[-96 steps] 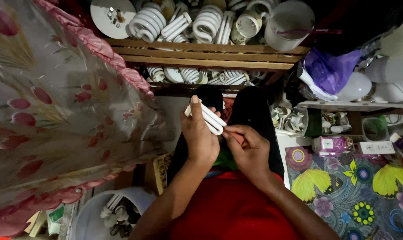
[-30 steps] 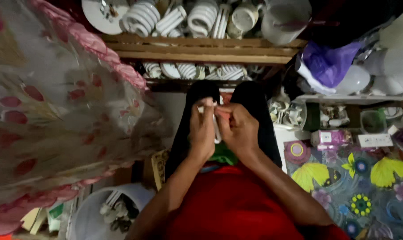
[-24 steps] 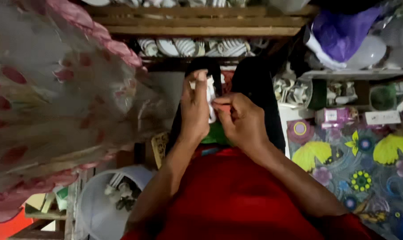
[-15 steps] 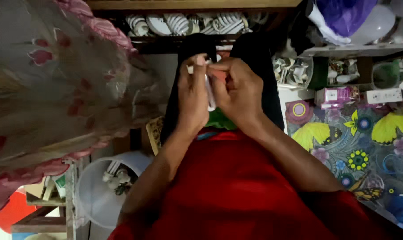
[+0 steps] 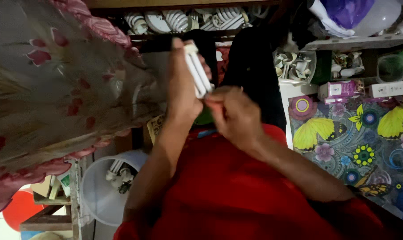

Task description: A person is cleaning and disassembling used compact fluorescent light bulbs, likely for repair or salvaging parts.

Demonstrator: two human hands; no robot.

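Observation:
My left hand [image 5: 180,84] grips a white tube-type lamp [image 5: 198,72], its straight glass tubes pointing up and away from me. My right hand [image 5: 235,113] is closed at the lamp's lower end, pinching something small and reddish against it; what it is I cannot tell. Both hands are held over my lap, above my red shirt [image 5: 219,191] and dark trousers [image 5: 255,66].
A flowered cloth [image 5: 55,89] hangs at the left. A wooden shelf [image 5: 201,20] ahead holds several spiral lamps. A white bucket [image 5: 103,191] with lamp parts stands at lower left. To the right lies a butterfly-patterned mat [image 5: 343,129] with small boxes [image 5: 339,89].
The view has dropped, so the shelf slid up out of frame. My hands stayed together on the lamp, which is now tilted more upright, and my right hand moved to its lower end.

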